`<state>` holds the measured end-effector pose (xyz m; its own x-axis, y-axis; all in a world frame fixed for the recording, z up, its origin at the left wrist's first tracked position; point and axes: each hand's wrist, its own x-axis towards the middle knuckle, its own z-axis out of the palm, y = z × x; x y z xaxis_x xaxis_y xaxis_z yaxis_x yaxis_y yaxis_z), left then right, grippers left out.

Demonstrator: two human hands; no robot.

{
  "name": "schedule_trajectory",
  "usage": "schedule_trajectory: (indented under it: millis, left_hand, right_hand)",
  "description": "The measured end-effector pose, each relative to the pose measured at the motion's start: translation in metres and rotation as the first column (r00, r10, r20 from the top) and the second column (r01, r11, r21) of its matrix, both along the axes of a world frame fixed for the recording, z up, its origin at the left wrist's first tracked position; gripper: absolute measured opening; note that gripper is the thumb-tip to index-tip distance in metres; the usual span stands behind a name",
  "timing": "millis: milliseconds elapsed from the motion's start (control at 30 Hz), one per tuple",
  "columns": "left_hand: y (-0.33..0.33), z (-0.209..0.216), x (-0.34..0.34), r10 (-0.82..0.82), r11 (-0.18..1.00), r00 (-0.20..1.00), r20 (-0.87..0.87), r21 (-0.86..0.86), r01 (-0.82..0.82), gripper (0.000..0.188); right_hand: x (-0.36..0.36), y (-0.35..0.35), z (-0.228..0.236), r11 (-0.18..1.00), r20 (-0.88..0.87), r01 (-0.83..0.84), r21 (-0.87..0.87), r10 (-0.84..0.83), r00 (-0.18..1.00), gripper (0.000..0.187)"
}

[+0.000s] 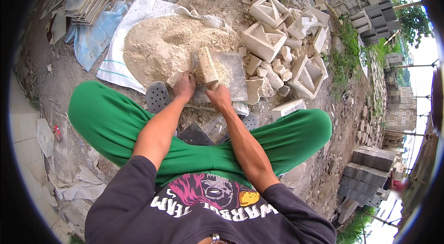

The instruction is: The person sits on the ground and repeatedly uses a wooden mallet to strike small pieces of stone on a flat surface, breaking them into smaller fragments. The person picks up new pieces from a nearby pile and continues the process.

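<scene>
In my right hand (218,96), the fingers are wrapped round the short handle of a wooden mallet (207,66). Its thick round head lies over a flat grey slab (237,69) strewn with pale crumbs. My left hand (185,86) is curled in at the slab's left edge, beside a pale chunk (173,79); whatever its fingers close on is hidden. Beyond both hands, a heap of pale crushed rubble (159,43) is spread on a white woven sack (113,69).
Broken cream-coloured ventilation blocks (263,40) are piled right of the slab. Stacked thin boards (88,1) and a blue plastic sheet (95,36) lie at the far left. Grey blocks (365,174) stand at the right. My knees in green trousers flank the slab's near side.
</scene>
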<state>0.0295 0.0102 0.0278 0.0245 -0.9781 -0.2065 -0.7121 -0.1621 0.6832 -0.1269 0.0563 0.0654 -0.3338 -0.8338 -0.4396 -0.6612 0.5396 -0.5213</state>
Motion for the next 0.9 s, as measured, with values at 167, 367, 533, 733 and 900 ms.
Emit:
schedule_trajectory:
  millis: [167, 367, 533, 733, 900]
  left_hand:
    - [0.007, -0.021, 0.011, -0.09, 0.985, 0.994, 0.065, 0.15, 0.079, 0.034]
    - [0.015, -0.042, -0.003, -0.053, 0.945, 0.998, 0.018, 0.324, 0.044, 0.046]
    - [0.012, -0.079, 0.001, -0.017, 0.902, 0.994, -0.109, 0.427, 0.062, 0.071]
    - [0.018, -0.087, -0.006, 0.229, 0.882, 0.951, -0.208, 0.458, -0.112, 0.102]
    - [0.014, -0.041, -0.029, 0.192, 0.933, 0.951, -0.241, 0.345, -0.101, 0.093]
  right_hand:
    - [0.004, 0.006, 0.017, 0.981, 0.12, 0.078, -0.178, -0.057, 0.991, 0.046]
    - [-0.001, 0.014, -0.007, 0.999, 0.068, -0.034, -0.031, 0.036, 0.997, 0.048]
    - [-0.006, -0.005, 0.016, 0.996, 0.202, 0.092, 0.013, -0.093, 0.975, 0.04]
    - [-0.035, -0.017, 0.053, 0.914, 0.406, 0.395, -0.092, -0.328, 0.853, 0.034]
    - [-0.054, 0.001, 0.06, 0.802, 0.495, 0.59, -0.094, -0.477, 0.727, 0.036]
